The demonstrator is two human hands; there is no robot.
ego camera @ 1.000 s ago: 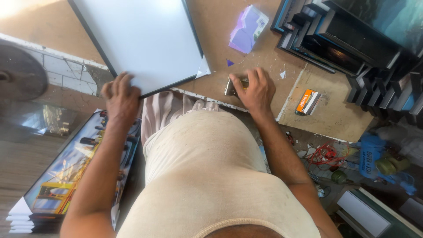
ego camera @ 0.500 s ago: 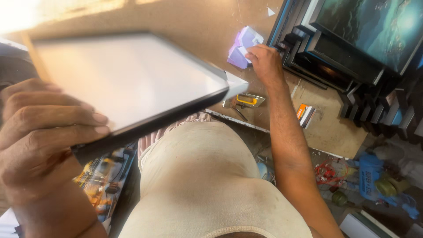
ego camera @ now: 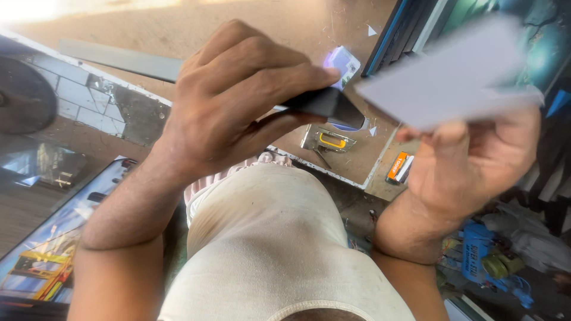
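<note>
The table [ego camera: 178, 27] is the biggest thing; its brown top fills the upper half of the view, from 9 o'clock to 1 o'clock. On its far part, toward 11 o'clock, a long grey strip [ego camera: 119, 59] lies flat.

The left hand [ego camera: 238, 95] is raised close to the camera, in the centre, a little toward 11 o'clock. Its fingers are closed around a dark frame [ego camera: 324, 102], with the thumb under it and the fingers over it. Only one corner of the frame shows past the fingertips; the rest is hidden by the hand.

The right hand [ego camera: 470, 160] is at 3 o'clock. It grips a pale grey sheet [ego camera: 458, 77] from below, with the thumb pressed on the lower edge. The sheet is blurred and tilted, and it is above the table, toward 2 o'clock, well apart from the frame.

At 1 o'clock dark frames [ego camera: 410, 24] stand at the table's edge.

Under the frame's corner, a metal stapler [ego camera: 328, 141] with a yellow part lies on the table. Just to its 3 o'clock lies a small orange tool [ego camera: 398, 167]. At 12 o'clock, a small purple pack [ego camera: 342, 62] lies on the table, partly hidden behind the left fingertips.
</note>
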